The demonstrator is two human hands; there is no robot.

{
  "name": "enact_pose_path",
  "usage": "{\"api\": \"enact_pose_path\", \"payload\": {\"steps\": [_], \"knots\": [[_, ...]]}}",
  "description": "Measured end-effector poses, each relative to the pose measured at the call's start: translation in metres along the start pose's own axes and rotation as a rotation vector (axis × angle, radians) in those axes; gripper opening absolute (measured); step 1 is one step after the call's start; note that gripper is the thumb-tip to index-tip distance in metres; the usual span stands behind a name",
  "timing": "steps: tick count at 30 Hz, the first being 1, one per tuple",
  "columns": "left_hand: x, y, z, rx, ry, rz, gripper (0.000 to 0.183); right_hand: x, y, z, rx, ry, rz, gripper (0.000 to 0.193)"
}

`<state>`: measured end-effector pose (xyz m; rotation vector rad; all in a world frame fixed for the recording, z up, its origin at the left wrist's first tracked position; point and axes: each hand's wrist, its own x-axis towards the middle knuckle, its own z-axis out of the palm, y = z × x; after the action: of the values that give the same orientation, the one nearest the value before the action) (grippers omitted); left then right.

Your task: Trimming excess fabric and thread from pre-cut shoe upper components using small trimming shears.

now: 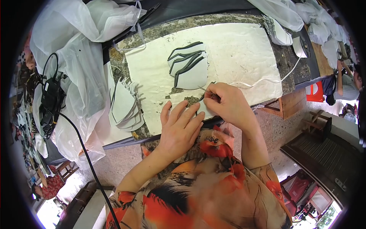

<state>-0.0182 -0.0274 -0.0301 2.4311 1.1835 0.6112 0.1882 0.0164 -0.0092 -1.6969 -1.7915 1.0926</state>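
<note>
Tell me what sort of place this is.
Probably a small workshop: a stack of cut white pieces, dark-edged white pieces on a paper-covered worktable, and translucent plastic bags.

The left hand (178, 128) lies palm down, fingers (179, 110) loosely spread; the right hand (228, 100) curls, fingertips (211, 92) pinched together. The bare forearms (253, 147) angle inward.

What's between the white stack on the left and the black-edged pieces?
The head view shows only cream sheet between that stack and those pieces.
</note>
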Motion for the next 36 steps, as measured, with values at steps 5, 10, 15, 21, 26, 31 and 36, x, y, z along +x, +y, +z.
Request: {"api": "enact_pose_path", "payload": {"steps": [5, 10, 15, 21, 26, 31, 36], "knots": [[0.001, 0.001, 0.0, 0.017, -0.009, -0.007, 0.029, 0.0, -0.001, -0.004, 0.028, -0.015, 0.032, 0.018], [0.004, 0.0, -0.001, 0.003, -0.019, -0.012, 0.029, 0.002, 0.001, -0.008, 0.026, -0.032, 0.006, 0.019], [0.007, -0.001, -0.002, 0.004, -0.044, -0.011, 0.031, 0.003, -0.002, -0.009, 0.042, -0.032, 0.074, 0.02], [0.014, 0.002, -0.005, -0.016, -0.022, -0.028, 0.05, 0.003, -0.004, -0.01, -0.042, -0.029, 0.057, 0.019], [0.017, 0.007, -0.005, -0.015, -0.014, -0.046, 0.054, 0.003, -0.001, -0.012, -0.086, 0.001, 0.034, 0.018], [0.019, 0.013, -0.005, -0.008, -0.008, -0.071, 0.052, 0.003, 0.0, -0.013, -0.109, -0.001, 0.007, 0.017], [0.026, 0.017, -0.004, -0.011, 0.007, -0.117, 0.044, 0.004, -0.001, -0.012, -0.135, 0.003, 0.008, 0.017]]}}
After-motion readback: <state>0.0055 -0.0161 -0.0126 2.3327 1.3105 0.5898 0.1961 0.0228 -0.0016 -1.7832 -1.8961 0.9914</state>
